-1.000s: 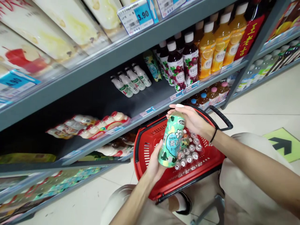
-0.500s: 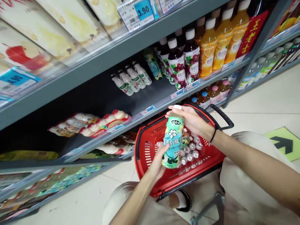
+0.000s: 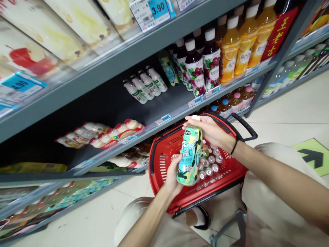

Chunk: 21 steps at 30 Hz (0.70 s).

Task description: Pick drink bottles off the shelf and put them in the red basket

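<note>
A green and blue patterned drink bottle [image 3: 189,156] with a white cap is held tilted over the red shopping basket [image 3: 164,202]. My left hand [image 3: 173,176] is wrapped round its lower part, the far fingers partly hidden behind it. Up at the neck, my right hand [image 3: 209,130] grips the bottle just below the cap, fingers closed round it. Beneath the bottle, several small bottles [image 3: 208,171] with shiny tops stand in the basket.
On the grey shelf [image 3: 164,118] ahead are small white bottles [image 3: 145,85], grape juice bottles [image 3: 196,68], orange juice bottles [image 3: 228,51] and red-wrapped packs [image 3: 118,132]. The basket's black handle [image 3: 244,127] sticks out to the right. A green arrow sign [image 3: 309,156] lies on the floor.
The bottle has turned about its length in my hands, so a different part of its label faces up. The view has shifted very slightly.
</note>
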Available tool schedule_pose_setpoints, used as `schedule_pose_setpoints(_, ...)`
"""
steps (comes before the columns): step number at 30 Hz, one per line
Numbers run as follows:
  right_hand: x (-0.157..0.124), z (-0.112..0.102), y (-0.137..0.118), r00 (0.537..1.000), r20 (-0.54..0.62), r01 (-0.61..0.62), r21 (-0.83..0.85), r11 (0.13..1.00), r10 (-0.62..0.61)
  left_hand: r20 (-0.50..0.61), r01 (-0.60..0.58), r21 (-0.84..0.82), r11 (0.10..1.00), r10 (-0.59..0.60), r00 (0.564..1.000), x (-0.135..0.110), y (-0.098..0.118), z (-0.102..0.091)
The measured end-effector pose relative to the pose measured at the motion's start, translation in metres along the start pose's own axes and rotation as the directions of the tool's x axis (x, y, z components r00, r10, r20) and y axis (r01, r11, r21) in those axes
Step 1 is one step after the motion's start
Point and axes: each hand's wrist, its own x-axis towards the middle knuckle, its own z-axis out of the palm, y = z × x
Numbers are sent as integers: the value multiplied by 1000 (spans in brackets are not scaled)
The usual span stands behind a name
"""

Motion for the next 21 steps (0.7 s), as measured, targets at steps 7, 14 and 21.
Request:
schedule_pose_setpoints(7,-4,3,-5,1000,-3,10,-68,998,-11,-84,-92,196,976,111,990,11,-11,-9)
schedule_pose_setpoints(14,-5,3,17,996,-15,71,-478,875,-89,-21,-301,668,681,422,907,38,-21,-11)
schedule_pose_setpoints(21,-7,-9,3,997,72,69,-969,237,1,139,-257,891,373,313,939,71,-22,-35)
